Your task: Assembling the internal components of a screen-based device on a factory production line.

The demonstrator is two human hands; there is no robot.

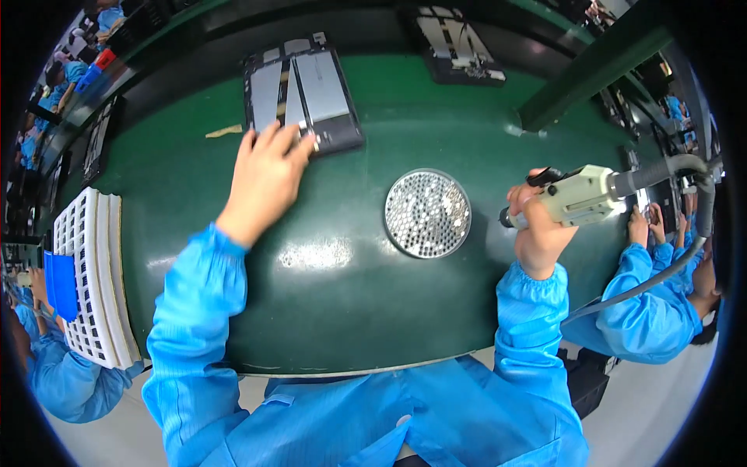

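My left hand [264, 179] reaches out with its fingers apart, the tips resting on the near edge of an opened tablet [299, 97]. That tablet lies face down with its inner parts bare: pale grey battery blocks, dark strips and a black rim. In my right hand [537, 222] is a pale green electric screwdriver [582, 194], held nearly level, its dark tip pointing left. Its grey cable leads off to the right. Between my hands sits a round clear-rimmed dish [427, 214] with a silver, honeycomb-like plate of small holes.
A second opened tablet [455, 47] lies on the dark far strip. A green post [599, 66] rises at the far right. Stacked white grid trays [97, 280] with a blue bin [61, 286] stand at the left edge. Co-workers in blue, one [646, 300] at right, flank the green table [334, 311].
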